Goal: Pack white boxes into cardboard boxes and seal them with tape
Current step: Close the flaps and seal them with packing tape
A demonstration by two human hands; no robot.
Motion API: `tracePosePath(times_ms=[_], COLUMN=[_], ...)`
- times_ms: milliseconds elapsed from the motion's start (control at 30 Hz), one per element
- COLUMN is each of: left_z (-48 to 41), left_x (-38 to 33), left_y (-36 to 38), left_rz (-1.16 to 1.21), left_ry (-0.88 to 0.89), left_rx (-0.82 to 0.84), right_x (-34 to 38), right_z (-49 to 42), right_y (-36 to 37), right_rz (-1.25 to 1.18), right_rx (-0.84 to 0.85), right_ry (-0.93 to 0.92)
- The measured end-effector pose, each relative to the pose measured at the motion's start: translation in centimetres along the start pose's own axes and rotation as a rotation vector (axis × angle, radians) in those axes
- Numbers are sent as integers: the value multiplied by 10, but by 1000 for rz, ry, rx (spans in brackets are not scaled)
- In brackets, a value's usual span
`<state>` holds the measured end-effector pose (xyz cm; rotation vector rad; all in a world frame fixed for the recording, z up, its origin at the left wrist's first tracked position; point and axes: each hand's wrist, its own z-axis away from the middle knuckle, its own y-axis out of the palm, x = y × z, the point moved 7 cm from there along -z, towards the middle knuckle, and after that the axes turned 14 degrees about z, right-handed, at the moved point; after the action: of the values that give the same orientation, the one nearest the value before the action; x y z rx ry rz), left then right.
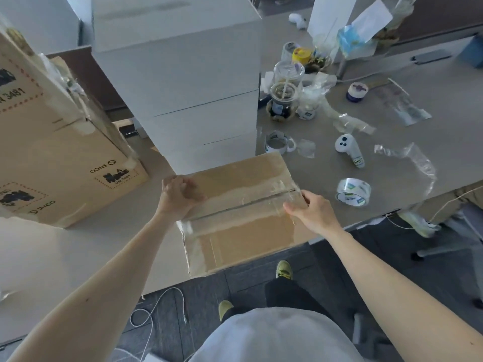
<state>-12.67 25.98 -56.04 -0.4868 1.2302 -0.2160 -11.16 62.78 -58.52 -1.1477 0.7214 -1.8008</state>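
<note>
A closed cardboard box (243,231) lies at the front edge of the table, with clear tape along its centre seam. My left hand (177,194) grips the box's far left edge, fingers curled over it. My right hand (311,210) rests on the right end of the seam, fingers bent on the tape. Directly behind the box rises a tall stack of white boxes (183,82). A roll of clear tape (352,192) lies on the table to the right of the box.
A large printed cardboard carton (52,152) stands at the left. Drink cups (285,97), another tape roll (277,143), a white controller (349,150) and plastic scraps (413,163) litter the table (418,126) on the right. Cables (156,309) lie on the floor by my feet.
</note>
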Motion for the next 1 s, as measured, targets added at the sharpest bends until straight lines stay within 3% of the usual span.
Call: tracePosePath(times_ms=[167, 300, 400, 533, 800, 900, 1000], left_z=[-5, 14, 29, 38, 38, 38, 38], left_x=[-35, -65, -69, -64, -64, -64, -65], left_y=[41, 109, 153, 171, 171, 171, 171], left_rz=[-408, -407, -446, -636, -614, -609, -600], left_ry=[96, 262, 194, 178, 187, 193, 197], left_rx=[-49, 103, 173, 146, 66, 52, 41], right_x=[-16, -51, -89, -131, -160, -156, -150], right_z=[-23, -65, -108, -146, -157, -151, -146], right_y=[-26, -68, -95, -92, -52, -47, -48], right_rz=[36, 18, 128, 283, 332, 320, 297], right_rx=[-15, -131, -189, 28, 482, 566, 543], right_ry=[-79, -101, -78, 47, 136, 165, 148])
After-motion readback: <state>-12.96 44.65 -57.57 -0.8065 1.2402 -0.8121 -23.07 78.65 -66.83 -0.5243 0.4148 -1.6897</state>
